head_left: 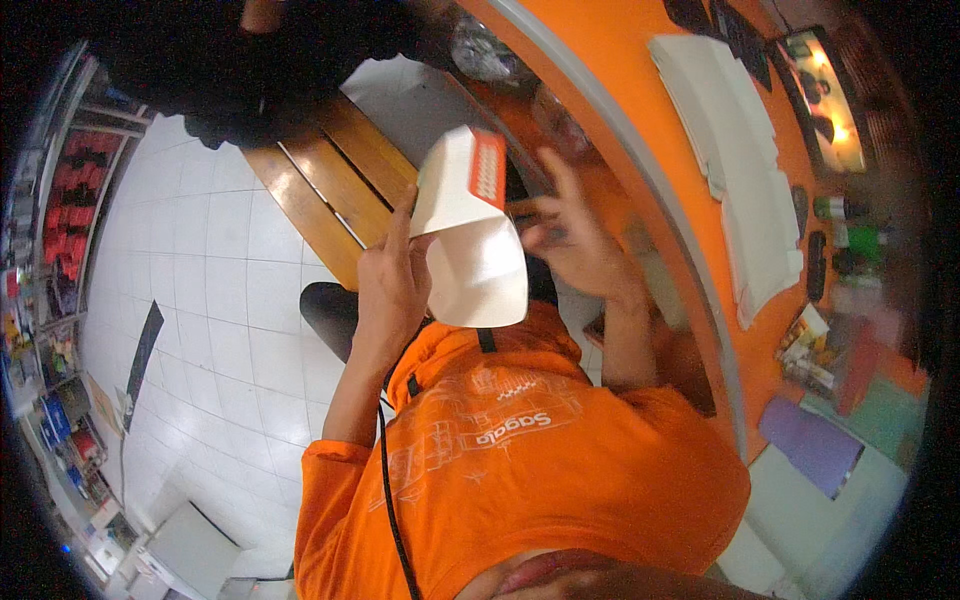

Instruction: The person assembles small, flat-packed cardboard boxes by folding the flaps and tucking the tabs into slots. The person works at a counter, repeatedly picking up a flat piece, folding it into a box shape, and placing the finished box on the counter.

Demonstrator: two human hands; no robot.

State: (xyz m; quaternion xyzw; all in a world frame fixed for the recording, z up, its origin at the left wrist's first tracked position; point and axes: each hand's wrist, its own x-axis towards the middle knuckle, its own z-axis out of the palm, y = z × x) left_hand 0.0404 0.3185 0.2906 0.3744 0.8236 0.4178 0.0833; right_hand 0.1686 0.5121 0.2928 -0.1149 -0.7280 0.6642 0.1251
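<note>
A white paper food carton (478, 270) with an orange-red printed panel is held up in front of my body, its open mouth toward me and its inside showing. My left hand (392, 285) grips it from the left side, index finger stretched along the outer wall and thumb near the rim. To the right of the carton, my right hand (578, 235) has its fingers spread apart. Those fingertips come close to the carton's right wall; motion blur hides whether they touch it.
An orange table (690, 240) with a grey edge curves along my right. On it lie a fanned stack of flat white card sheets (735, 170), a lit screen (822, 98) and a purple folder (808, 445). Ahead stand a slatted wooden bench (330, 185) and a person in dark clothes (270, 75).
</note>
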